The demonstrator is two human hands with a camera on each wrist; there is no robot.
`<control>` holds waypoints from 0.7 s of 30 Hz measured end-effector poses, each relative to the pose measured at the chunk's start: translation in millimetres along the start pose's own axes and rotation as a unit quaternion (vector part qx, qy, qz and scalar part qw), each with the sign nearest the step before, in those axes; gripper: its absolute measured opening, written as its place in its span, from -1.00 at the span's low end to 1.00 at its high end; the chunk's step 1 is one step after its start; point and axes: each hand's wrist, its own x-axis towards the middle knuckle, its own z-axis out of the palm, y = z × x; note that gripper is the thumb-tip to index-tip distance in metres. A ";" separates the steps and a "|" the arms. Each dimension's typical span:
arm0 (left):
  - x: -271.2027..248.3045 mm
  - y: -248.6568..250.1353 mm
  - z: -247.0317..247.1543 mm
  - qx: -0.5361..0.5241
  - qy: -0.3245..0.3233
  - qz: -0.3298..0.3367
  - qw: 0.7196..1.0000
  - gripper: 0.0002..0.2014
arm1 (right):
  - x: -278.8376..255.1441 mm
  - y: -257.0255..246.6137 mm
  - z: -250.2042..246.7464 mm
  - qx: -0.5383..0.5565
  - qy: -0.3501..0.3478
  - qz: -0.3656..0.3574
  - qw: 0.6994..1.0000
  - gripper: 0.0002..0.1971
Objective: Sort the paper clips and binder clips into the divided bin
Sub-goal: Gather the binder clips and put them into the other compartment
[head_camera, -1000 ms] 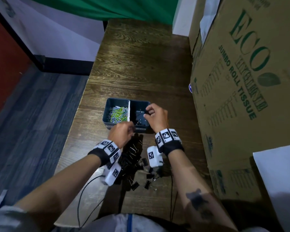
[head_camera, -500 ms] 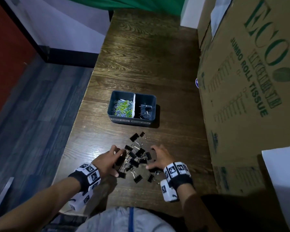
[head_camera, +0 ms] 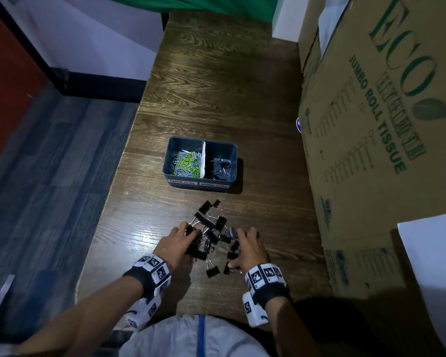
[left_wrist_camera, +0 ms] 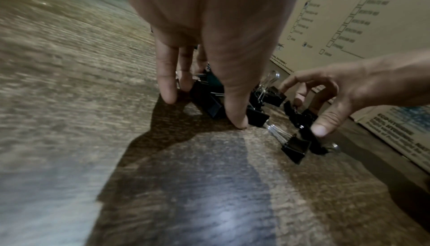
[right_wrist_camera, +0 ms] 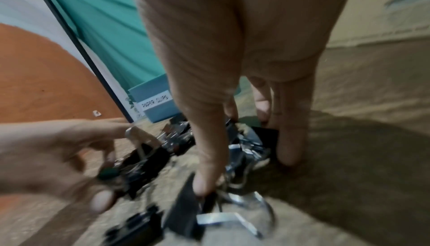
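Head view: black folded-steel binder clips (head_camera: 209,229) with wire loops heaped on grained wood bench (head_camera: 216,99), between left hand (head_camera: 177,247) and right hand (head_camera: 249,249), fingers curled on clips; beyond fingertips, divided bin (head_camera: 202,185): coloured paper clips (head_camera: 186,163) left, binder clips right

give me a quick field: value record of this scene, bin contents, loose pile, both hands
bin: divided bin on the wooden table, beyond the pile
left compartment: coloured paper clips
right compartment: a few black binder clips
divider: white divider between the compartments
loose pile: black binder clips on the table, between the hands
left hand: left hand at the pile's left edge, fingers curled onto clips
right hand: right hand at the pile's right edge, fingertips on clips
right of table: cardboard box
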 end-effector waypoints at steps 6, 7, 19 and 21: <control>9.0 9.2 -5.9 -0.050 0.021 0.001 0.999 -0.42 | 4.3 -23.4 -2.0 0.029 0.016 0.001 0.999 -0.35; 9.4 10.4 -6.3 -0.056 0.021 -0.003 0.998 -0.42 | 5.0 -24.8 -2.7 0.031 0.024 -0.003 0.999 -0.41; 8.2 17.3 -33.8 -0.065 0.044 -0.029 0.996 -0.48 | -1.5 -20.6 -27.0 0.099 0.104 0.017 0.990 -0.90; 16.0 22.6 -55.6 -0.072 0.080 -0.017 0.994 -0.45 | -1.6 -21.7 -35.2 0.117 0.111 0.008 0.987 -0.93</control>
